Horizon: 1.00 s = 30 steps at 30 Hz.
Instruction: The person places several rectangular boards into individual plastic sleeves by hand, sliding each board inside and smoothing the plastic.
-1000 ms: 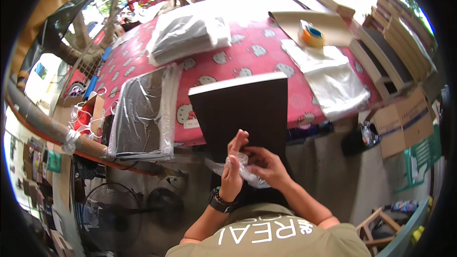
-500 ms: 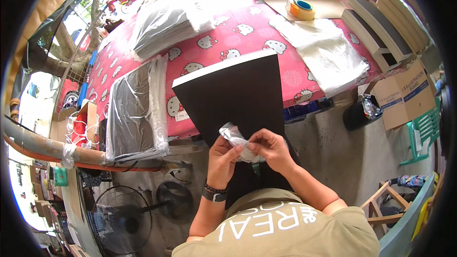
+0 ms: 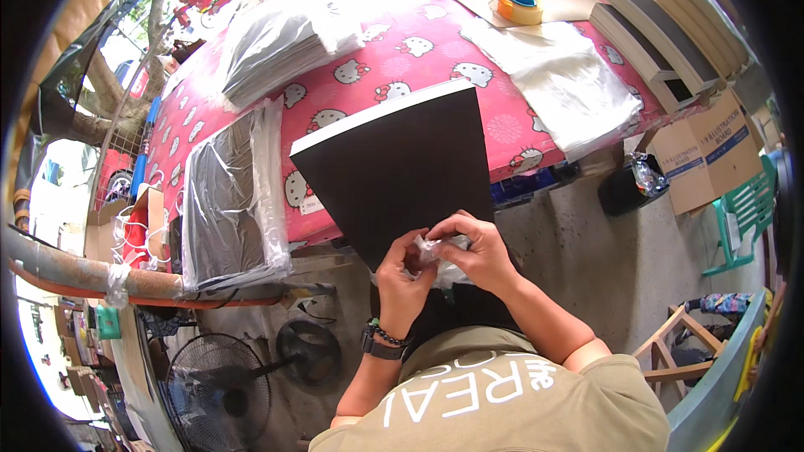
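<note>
My left hand (image 3: pixel 402 283) and my right hand (image 3: pixel 479 253) meet over my lap, closed on a crumpled piece of clear plastic (image 3: pixel 453 270). The fingertips of both pinch it, and part of it is hidden between them. Just beyond my hands, a large black board (image 3: pixel 402 163) with a thick white far edge slopes from my lap up over the table's near edge. It could be one thick board or a stack; I cannot tell. My left wrist carries a dark watch and a beaded bracelet.
Plastic-wrapped dark boards (image 3: pixel 226 192) lie left on the pink patterned table (image 3: pixel 507 130), with another wrapped stack (image 3: pixel 276 46) behind. White plastic sleeves (image 3: pixel 578 88), tape rolls (image 3: pixel 517 7) and stacked boards (image 3: pixel 662 33) are right. A black bin (image 3: pixel 624 195) and a fan (image 3: pixel 219 389) stand below.
The plastic is bunched smaller between my fingers, its upper end no longer sticking up. My right hand has shifted slightly up and left over it; my left fingers have curled inward.
</note>
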Available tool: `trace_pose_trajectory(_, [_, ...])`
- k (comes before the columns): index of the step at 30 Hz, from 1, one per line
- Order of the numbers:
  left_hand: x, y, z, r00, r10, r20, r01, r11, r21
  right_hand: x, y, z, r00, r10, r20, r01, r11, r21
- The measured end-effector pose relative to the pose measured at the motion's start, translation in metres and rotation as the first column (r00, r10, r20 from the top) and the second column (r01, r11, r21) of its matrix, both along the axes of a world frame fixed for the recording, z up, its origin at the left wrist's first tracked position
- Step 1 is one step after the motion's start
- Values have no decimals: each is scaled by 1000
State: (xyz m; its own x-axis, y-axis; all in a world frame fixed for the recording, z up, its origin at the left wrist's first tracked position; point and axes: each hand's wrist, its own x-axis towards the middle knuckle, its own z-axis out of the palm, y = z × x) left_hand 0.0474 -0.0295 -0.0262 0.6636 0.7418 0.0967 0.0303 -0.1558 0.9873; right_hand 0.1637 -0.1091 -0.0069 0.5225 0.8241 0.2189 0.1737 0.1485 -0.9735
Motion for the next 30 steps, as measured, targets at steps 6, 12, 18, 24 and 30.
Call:
trace_pose_trajectory(6, [-3,1,12,952,-153,266,282,776,-564,-9,-2,-8,965,-65,-255,69,998,7])
trace_pose_trajectory(12, [-4,6,11,921,53,385,244,693,-679,-7,-4,-18,954,-59,-294,39,997,-73])
trace_pose_trajectory(18, [1,5,8,987,-70,147,124,910,-395,8,-9,-8,967,69,-245,-81,996,-38])
trace_pose_trajectory(24, [-1,-4,12,994,-47,100,83,915,-395,14,-6,0,997,73,-1,-73,996,-43])
trace_pose_trajectory(30, [8,-12,16,981,-97,165,143,944,-297,8,-5,-17,996,-1,-90,13,990,139])
